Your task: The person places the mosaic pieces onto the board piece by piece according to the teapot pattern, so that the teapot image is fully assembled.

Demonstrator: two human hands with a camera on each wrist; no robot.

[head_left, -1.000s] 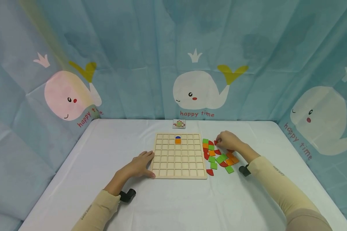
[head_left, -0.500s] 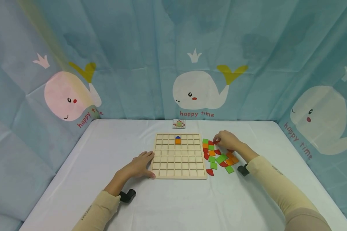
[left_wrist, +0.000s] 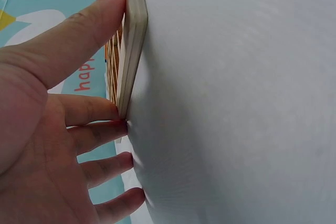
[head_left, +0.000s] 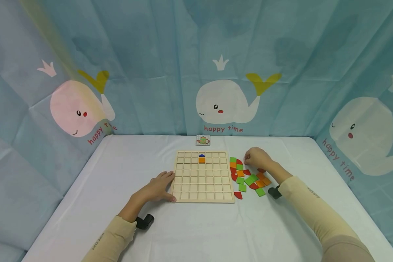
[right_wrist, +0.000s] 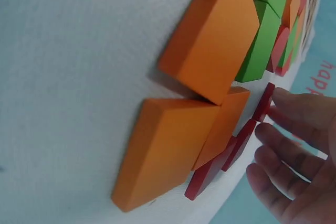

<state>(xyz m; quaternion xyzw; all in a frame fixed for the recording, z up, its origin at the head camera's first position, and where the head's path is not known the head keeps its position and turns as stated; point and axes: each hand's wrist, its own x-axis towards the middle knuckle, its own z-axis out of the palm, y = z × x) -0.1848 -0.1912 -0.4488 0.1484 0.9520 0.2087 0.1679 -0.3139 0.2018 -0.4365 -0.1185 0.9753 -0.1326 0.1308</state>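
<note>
A square wooden grid board [head_left: 201, 183] lies on the white table, with a blue half-round tile [head_left: 201, 155] and an orange square tile [head_left: 201, 160] in its far rows. My left hand [head_left: 157, 187] rests at the board's near-left corner, thumb and fingertips touching its edge, fingers fairly straight. Right of the board, over the far side of a loose tile group, is my right hand [head_left: 258, 158]. In the right wrist view its thumb and index finger pinch a thin red tile [right_wrist: 264, 102], seen nearly edge-on. The head view mostly hides this tile behind the fingers.
Green square tiles [head_left: 242, 188], orange squares [head_left: 260, 183] and red quarter-round tiles [head_left: 238, 195] lie loosely grouped beside the board. A small pattern card [head_left: 203, 140] lies beyond its far edge. A blue whale-print curtain [head_left: 150, 109] stands behind the table.
My right hand shifted slightly left with the red tile, then back a little to the right, and the tile has gone mostly out of the head view. The left hand stays put.
</note>
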